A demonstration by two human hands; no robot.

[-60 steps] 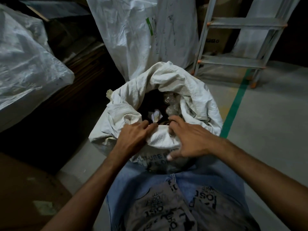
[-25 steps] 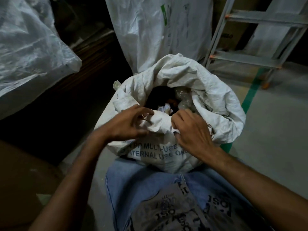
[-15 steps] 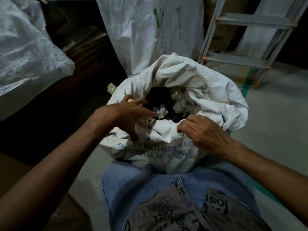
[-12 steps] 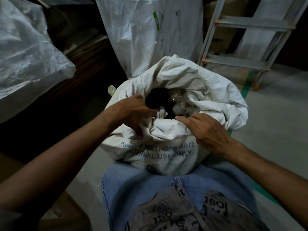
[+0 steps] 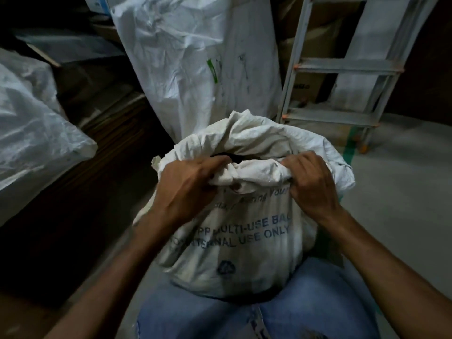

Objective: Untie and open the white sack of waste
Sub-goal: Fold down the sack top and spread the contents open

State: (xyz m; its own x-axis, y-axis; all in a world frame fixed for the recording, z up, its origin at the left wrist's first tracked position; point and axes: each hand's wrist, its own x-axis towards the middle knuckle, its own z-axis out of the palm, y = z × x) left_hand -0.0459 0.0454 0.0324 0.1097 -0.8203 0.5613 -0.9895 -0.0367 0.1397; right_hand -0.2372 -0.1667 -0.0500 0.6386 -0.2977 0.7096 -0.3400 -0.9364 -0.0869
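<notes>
our left hand (image 5: 188, 189) and right hand (image 5: 309, 185) clutch the white sack (image 5: 234, 231) rim; a hard tug could topple it, spilling waste.

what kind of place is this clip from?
Probably a storeroom or warehouse corner: a tall white sack standing behind the printed white sack, a metal stepladder, and green floor tape on bare concrete.

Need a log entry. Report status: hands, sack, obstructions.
Left hand and right hand both gripping white sack rim. Mouth partly open, no tie visible. Nothing blocking.
</notes>
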